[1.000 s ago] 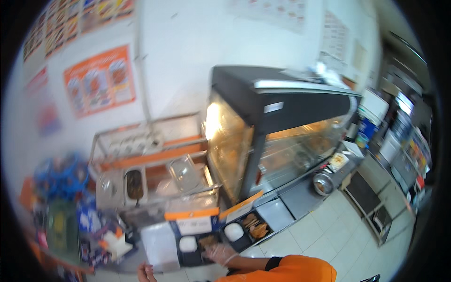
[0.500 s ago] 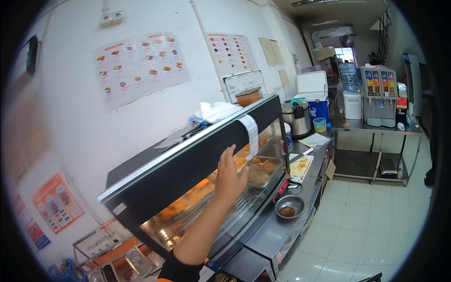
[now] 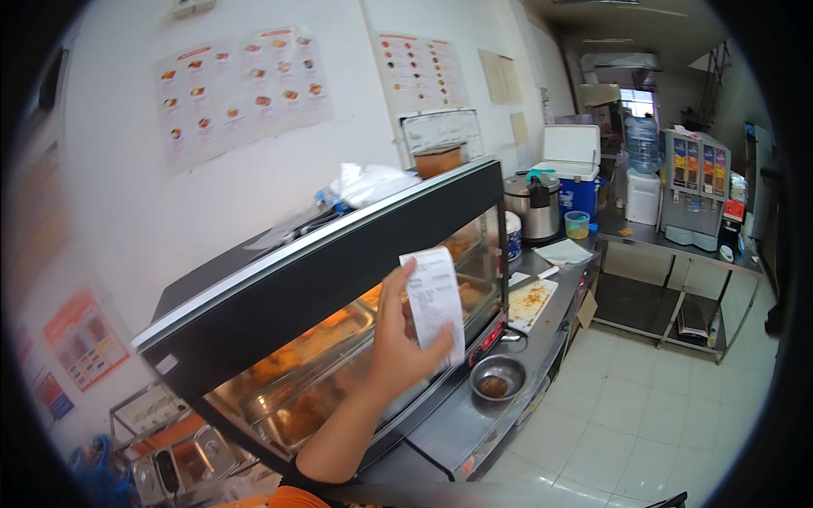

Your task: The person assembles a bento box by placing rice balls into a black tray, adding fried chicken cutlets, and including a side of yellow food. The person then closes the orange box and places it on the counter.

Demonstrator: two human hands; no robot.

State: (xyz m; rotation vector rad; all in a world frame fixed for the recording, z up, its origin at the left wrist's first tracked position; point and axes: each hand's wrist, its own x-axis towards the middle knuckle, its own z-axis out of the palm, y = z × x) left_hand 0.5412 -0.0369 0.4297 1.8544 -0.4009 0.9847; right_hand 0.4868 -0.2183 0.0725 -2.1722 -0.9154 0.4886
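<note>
My left hand [image 3: 400, 343] is raised in front of the glass food warmer [image 3: 322, 292], holding a printed paper receipt [image 3: 436, 306]. The fingers lie along the slip's left edge and the thumb presses near its lower right. The white strip curls slightly and hangs upright, away from the warmer's black top panel. Behind the glass, fried food [image 3: 326, 339] sits on lit trays, partly hidden by my hand and forearm. My right hand does not show.
A metal bowl [image 3: 498, 378] with brown contents and a stained white cutting board [image 3: 532, 303] stand on the steel counter right of the warmer. Further back are a large steel cooker [image 3: 535, 212], a blue cooler [image 3: 580, 190] and a drink dispenser [image 3: 694, 190]. Lidded metal pans [image 3: 212, 449] sit lower left.
The receipt hung from the warmer's top panel; now my left hand has it and has drawn it down from the panel. The view has shifted slightly.
</note>
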